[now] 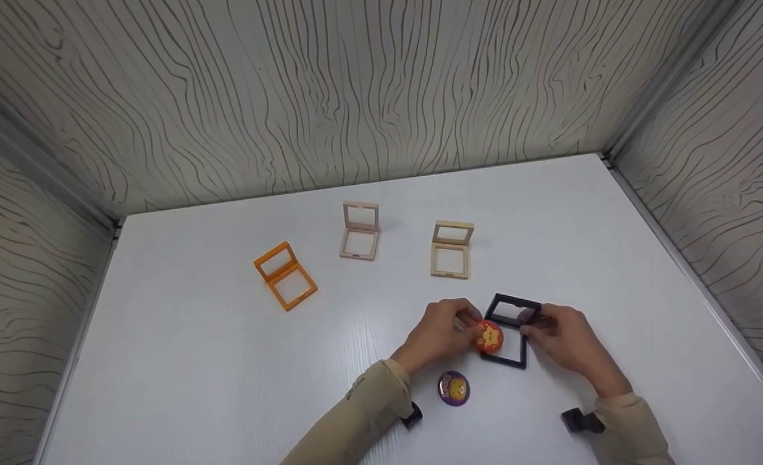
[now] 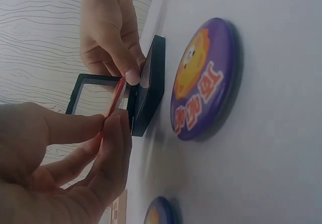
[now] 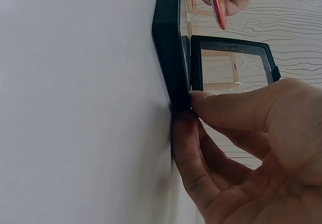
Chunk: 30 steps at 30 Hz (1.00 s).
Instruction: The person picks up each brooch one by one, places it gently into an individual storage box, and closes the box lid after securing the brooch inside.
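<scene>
Between thumb and fingers my left hand (image 1: 440, 332) pinches a red round badge (image 1: 490, 337) with a yellow star-like figure, held over the black hinged display frame (image 1: 506, 363). Seen from the left wrist, the badge (image 2: 116, 97) stands edge-on near the frame's hinge. My right hand (image 1: 567, 339) grips the right side of that frame, which lies opened on the table with its lid raised. In the right wrist view, thumb and fingers (image 3: 221, 108) pinch the base's edge. A purple badge (image 1: 453, 388) with a yellow cartoon figure lies flat near my left wrist.
On the white table (image 1: 194, 361) three more opened frames stand farther back: an orange one (image 1: 301, 298), a pinkish one (image 1: 359, 257) and a beige one (image 1: 449, 274). Another blue-rimmed badge (image 2: 160, 211) shows partly in the left wrist view. Wood-grain panels (image 1: 329, 97) enclose the table.
</scene>
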Motion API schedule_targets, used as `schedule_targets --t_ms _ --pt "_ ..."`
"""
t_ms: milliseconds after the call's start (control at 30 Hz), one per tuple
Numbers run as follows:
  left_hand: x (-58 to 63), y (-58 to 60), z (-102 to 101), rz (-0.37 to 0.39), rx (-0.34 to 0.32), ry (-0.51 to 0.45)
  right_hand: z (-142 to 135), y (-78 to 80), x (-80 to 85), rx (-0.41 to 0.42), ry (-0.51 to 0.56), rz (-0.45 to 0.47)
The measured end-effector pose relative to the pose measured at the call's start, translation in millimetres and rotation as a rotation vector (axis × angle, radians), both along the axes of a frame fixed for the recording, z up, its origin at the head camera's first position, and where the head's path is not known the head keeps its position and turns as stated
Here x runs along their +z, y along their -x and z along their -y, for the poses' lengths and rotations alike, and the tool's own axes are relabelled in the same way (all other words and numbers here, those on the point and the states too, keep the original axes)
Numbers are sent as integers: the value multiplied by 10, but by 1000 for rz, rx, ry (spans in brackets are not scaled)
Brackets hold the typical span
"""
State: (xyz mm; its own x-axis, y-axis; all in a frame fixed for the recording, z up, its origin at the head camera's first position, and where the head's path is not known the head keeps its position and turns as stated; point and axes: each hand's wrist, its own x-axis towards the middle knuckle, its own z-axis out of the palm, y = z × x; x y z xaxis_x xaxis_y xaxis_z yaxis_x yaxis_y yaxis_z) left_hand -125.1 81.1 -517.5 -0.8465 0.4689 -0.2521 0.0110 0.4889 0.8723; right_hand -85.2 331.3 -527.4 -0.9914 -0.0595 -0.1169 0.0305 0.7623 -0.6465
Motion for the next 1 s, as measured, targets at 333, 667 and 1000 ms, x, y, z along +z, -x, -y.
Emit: schedule_targets --t_ms 333,667,1000 --pt "-17 -44 -107 43 36 -36 26 -1 -7 5 6 -11" --pt "-6 -42 -177 64 30 -68 12 36 5 20 -10 -44" --pt "-20 -54 -275 58 61 -79 -1 3 4 10 -5 -29"
